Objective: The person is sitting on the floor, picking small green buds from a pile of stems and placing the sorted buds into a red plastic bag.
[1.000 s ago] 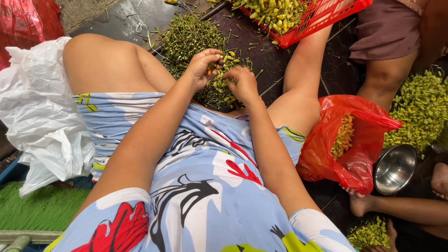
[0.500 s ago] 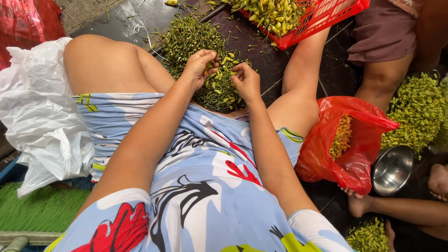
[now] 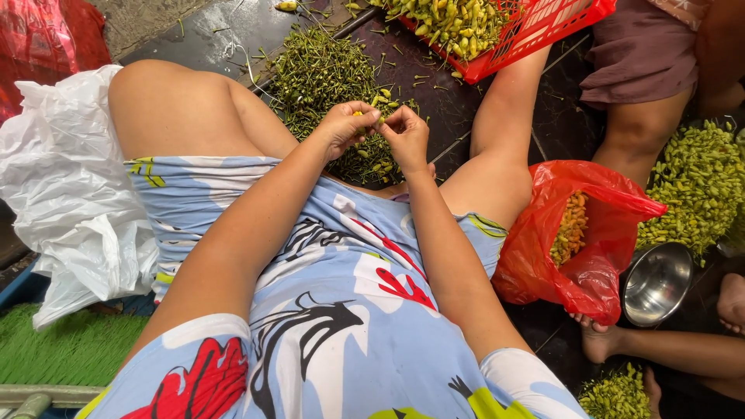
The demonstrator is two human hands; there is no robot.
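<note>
A seated person's left hand [image 3: 345,128] and right hand [image 3: 405,136] are pinching a small chili pepper [image 3: 375,101], apparently plucking its stem above a stem pile [image 3: 322,74].

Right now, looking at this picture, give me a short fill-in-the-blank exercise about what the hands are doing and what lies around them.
1. The left hand and right hand meet above a pile of green ____ on the floor.
2. The plastic bag by the right leg is ____ in colour.
3. The empty bowl beside that bag is made of ____.
4. The basket of yellow-green peppers is ____ in colour.

Missing words: stems; red; metal; red
</note>
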